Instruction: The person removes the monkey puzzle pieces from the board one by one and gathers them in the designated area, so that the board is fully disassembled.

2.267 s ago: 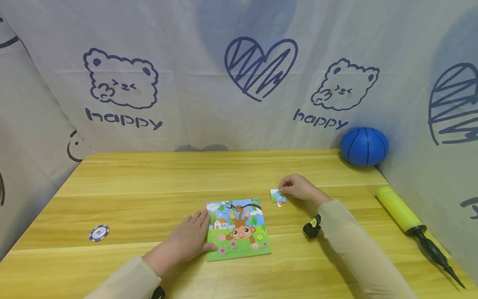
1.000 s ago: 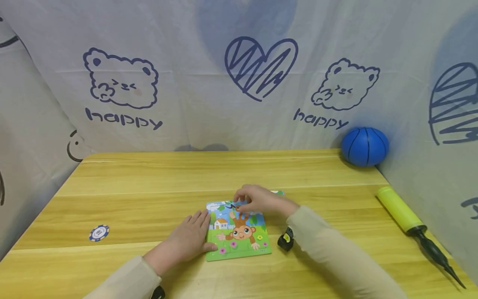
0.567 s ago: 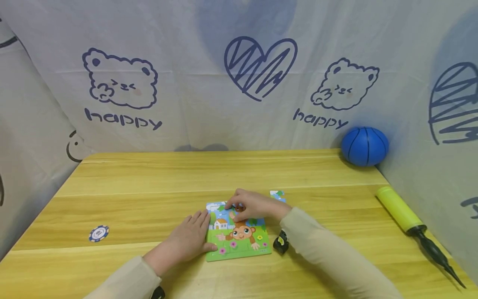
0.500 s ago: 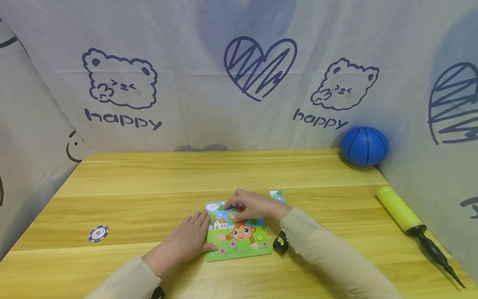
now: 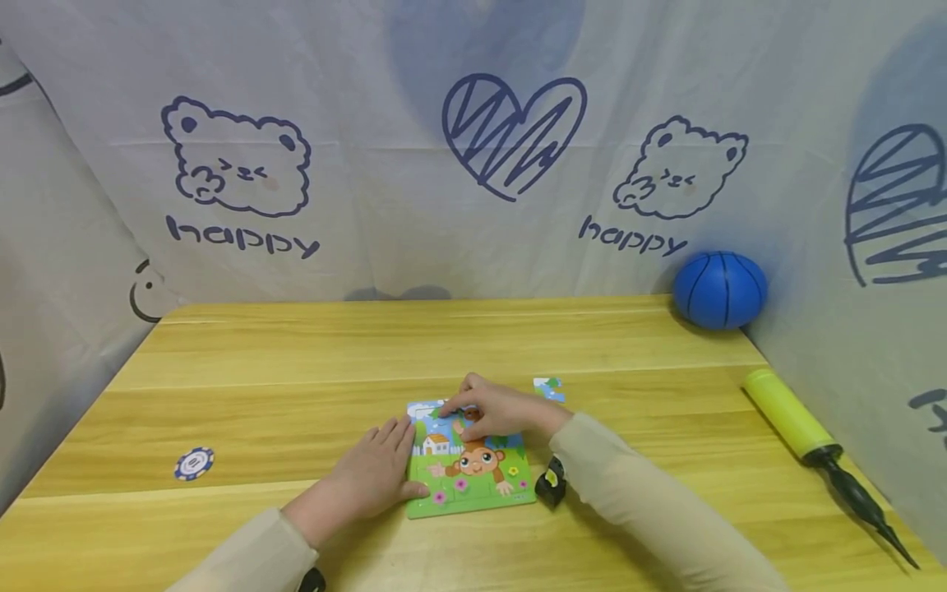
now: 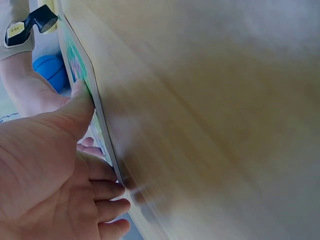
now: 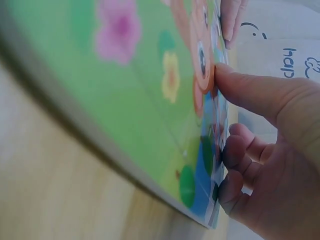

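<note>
A square picture puzzle (image 5: 473, 489) of a hanging monkey lies on the wooden table. My left hand (image 5: 373, 470) rests flat along its left edge, thumb over the lower left corner. In the left wrist view, the straight fingers (image 6: 107, 210) reach along the board's side. My right hand (image 5: 503, 409) is over the upper half, thumb and fingertips spread on the picture. The right wrist view shows the thumb (image 7: 245, 87) on the monkey's head and the other fingertips at the puzzle's surface. A loose sky-coloured puzzle piece (image 5: 549, 386) lies to the right, partly hidden by the right hand.
A poker chip (image 5: 195, 464) lies on the left of the table (image 5: 311, 353). At the back right sits a blue ball (image 5: 720, 290). A yellow-green hand pump (image 5: 792, 415) with a black nozzle lies along the right edge. A printed curtain (image 5: 385, 197) hangs behind.
My right hand has left the loose piece, moved left over the puzzle and set its fingers on the upper part. The left hand has stayed at the left edge.
</note>
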Demonstrator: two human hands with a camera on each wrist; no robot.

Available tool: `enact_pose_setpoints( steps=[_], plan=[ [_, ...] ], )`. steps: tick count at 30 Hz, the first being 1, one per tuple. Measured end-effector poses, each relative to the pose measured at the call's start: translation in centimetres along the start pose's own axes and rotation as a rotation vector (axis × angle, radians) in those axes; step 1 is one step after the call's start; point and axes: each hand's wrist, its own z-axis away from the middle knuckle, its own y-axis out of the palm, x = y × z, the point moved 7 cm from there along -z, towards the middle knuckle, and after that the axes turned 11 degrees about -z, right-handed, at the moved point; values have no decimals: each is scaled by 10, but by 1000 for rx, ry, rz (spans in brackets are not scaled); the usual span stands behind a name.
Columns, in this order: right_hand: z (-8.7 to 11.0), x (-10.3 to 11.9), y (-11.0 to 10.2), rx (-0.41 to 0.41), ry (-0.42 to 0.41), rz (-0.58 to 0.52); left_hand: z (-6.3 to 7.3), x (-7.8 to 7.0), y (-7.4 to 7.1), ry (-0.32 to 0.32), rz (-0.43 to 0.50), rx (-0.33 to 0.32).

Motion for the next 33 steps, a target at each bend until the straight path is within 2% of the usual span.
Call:
enact_pose_setpoints(
  steps=[6, 14, 22, 29, 33],
  plan=[
    [-3, -5, -1, -13, 37, -58, 0, 0, 0, -1, -11, 3],
    [-1, -7, -2, -31, 47, -68, -1, 0, 1, 0, -10, 3],
    [1, -11, -8, -116, 44, -89, 0, 0, 1, -5, -1, 16],
    [5, -20, -17, -166, 63, -359, 1, 0, 1, -3, -1, 14],
    [8, -23, -26, -209, 57, -370, -1, 0, 3, 1, -15, 11]
  ],
)
